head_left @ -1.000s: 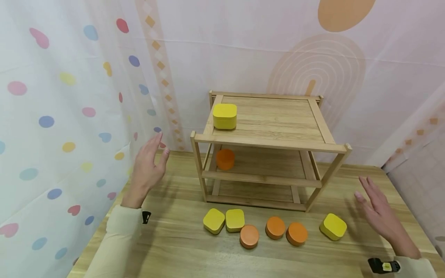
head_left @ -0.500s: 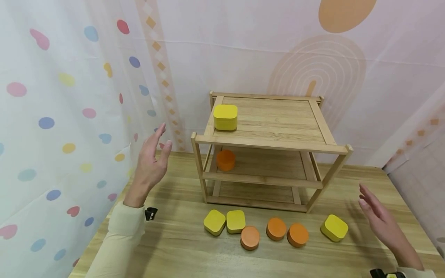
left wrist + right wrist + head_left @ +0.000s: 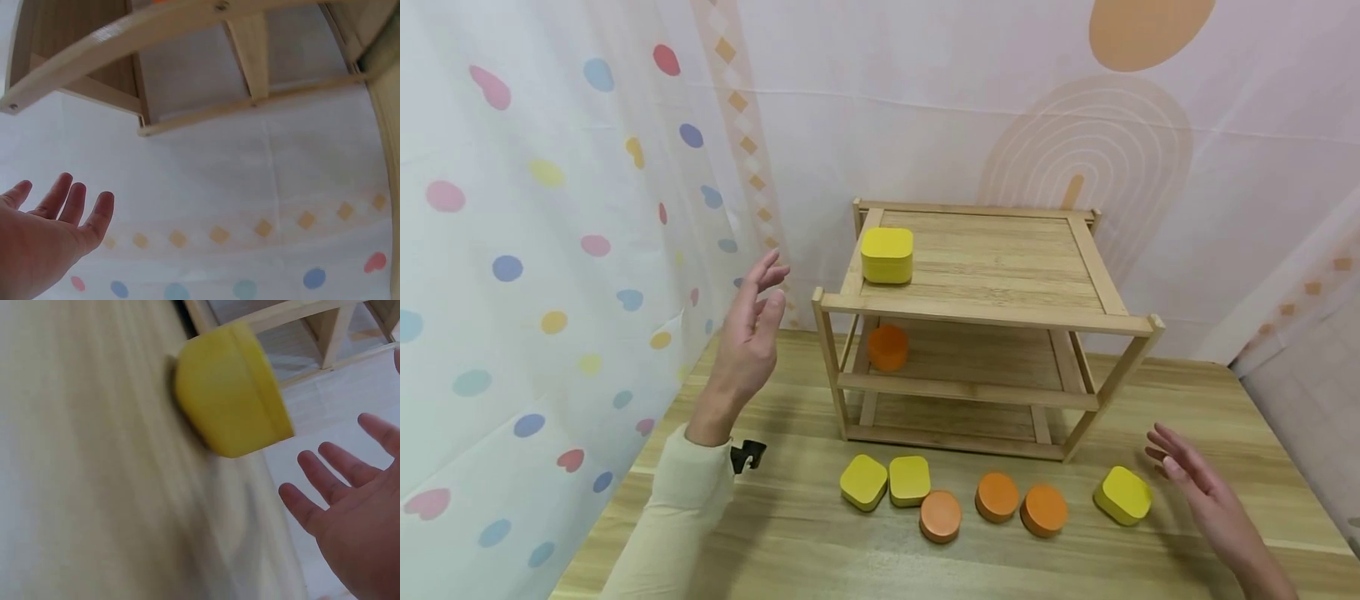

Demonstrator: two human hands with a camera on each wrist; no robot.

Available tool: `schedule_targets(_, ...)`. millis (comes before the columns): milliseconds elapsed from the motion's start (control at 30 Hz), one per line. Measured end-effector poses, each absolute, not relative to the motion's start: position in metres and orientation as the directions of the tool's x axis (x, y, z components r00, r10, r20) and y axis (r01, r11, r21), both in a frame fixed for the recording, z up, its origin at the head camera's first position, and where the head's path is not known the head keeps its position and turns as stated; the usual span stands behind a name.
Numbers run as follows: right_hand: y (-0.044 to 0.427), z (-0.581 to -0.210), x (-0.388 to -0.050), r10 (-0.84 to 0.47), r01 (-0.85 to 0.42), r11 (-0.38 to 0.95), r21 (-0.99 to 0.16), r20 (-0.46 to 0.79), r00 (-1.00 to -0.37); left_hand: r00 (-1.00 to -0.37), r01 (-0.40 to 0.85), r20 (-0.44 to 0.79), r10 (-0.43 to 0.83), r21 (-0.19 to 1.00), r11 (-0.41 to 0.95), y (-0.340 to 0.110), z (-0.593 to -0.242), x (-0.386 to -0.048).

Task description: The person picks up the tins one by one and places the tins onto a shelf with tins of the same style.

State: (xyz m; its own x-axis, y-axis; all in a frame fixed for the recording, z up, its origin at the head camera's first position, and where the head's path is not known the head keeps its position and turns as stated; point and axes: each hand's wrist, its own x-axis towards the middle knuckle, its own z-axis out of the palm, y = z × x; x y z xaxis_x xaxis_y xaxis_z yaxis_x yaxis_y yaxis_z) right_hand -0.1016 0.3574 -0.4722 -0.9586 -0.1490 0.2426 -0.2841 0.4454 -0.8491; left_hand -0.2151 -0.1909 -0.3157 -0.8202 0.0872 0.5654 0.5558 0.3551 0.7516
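Observation:
My left hand (image 3: 747, 346) hovers left of the wooden shelf rack (image 3: 992, 312), fingers loosely extended, holding nothing; the left wrist view shows its fingers (image 3: 74, 203) apart from the rack. On the rack's top board stands a yellow rounded-square box (image 3: 887, 257). An orange round box (image 3: 888, 347) sits on the middle board below it. My right hand (image 3: 1210, 500) is just right of a yellow rounded-square box (image 3: 1123, 496) on the table, not touching it. In the right wrist view that yellow box (image 3: 231, 390) lies beyond the spread fingers.
Along the rack's front, the table (image 3: 820, 567) carries two yellow boxes (image 3: 863, 482) (image 3: 909, 481) side by side and several orange round boxes, among them one paler orange box (image 3: 940, 516) touching or nearly touching a yellow one. A patterned curtain (image 3: 925, 108) hangs behind and at the left.
My left hand has moved right and slightly up, closer to the rack. The right hand has shifted down and left, nearer the yellow box. The boxes and rack stay where they were.

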Motion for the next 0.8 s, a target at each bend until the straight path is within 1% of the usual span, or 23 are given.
schedule_targets(167,0.352,-0.483,-0.098,-0.183,-0.314,0.380,-0.870,0.262,-0.947,-0.818,0.566,0.567,0.095,0.765,0.306,-0.178,-0.311,-0.216)
schedule_targets(433,0.349,-0.498,-0.097,-0.219,-0.301,0.305,-0.903,0.242,-0.945,-0.831,0.554,0.542,0.123,0.790,0.263,-0.161,-0.310,-0.217)
schedule_targets(667,0.352,-0.504,-0.099,-0.273,-0.198,0.238,-0.951,0.130,-0.953,-0.827,0.562,0.543,0.143,0.796,0.226,-0.150,-0.309,-0.221)
schedule_targets(800,0.353,-0.506,-0.100,-0.301,-0.183,0.221,-0.958,0.112,-0.947,-0.821,0.570,0.557,0.124,0.790,0.225,-0.145,-0.309,-0.223)
